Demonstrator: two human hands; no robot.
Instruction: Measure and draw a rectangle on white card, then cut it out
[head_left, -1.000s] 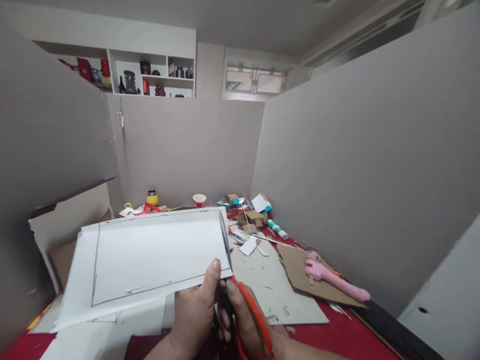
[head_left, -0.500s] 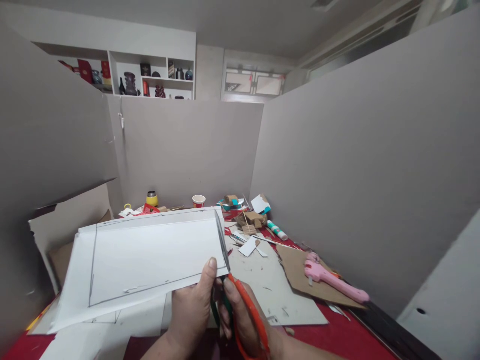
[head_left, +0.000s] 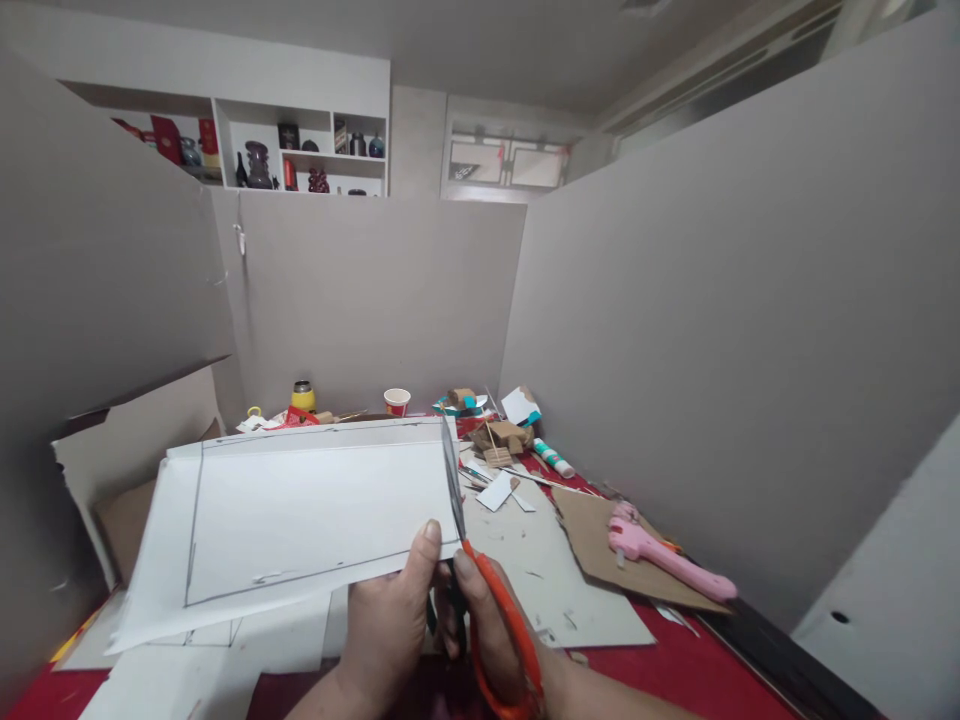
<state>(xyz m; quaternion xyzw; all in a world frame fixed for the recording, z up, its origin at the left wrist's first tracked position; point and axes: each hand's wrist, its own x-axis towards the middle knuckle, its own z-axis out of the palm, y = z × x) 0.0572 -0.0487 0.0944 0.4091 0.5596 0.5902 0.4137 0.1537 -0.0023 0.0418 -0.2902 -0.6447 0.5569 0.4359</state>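
Observation:
A white sheet of card [head_left: 322,510] with dark pencil lines near its borders is held up over the table. My left hand [head_left: 394,610] pinches its lower right corner, thumb on top and fingers beneath. In my right hand [head_left: 491,610] is a pair of scissors [head_left: 508,620] with orange handles, the fingers wrapped round the loops. The dark blade lies along the right edge of the card, pointing away from me. The lower blade is hidden under the card, so how far the scissors are spread is hard to see.
A pink glue gun [head_left: 667,560] rests on brown cardboard [head_left: 585,530] at right. Behind are a paper cup [head_left: 397,402], a yellow jar [head_left: 303,396], a green-and-white tube [head_left: 553,458] and cardboard scraps [head_left: 506,440]. Grey partitions [head_left: 375,290] enclose the red-covered table [head_left: 720,660].
The card, both hands and the scissors have shifted slightly to the right together. Both grips stay the same, and the blade still lies along the card's right edge.

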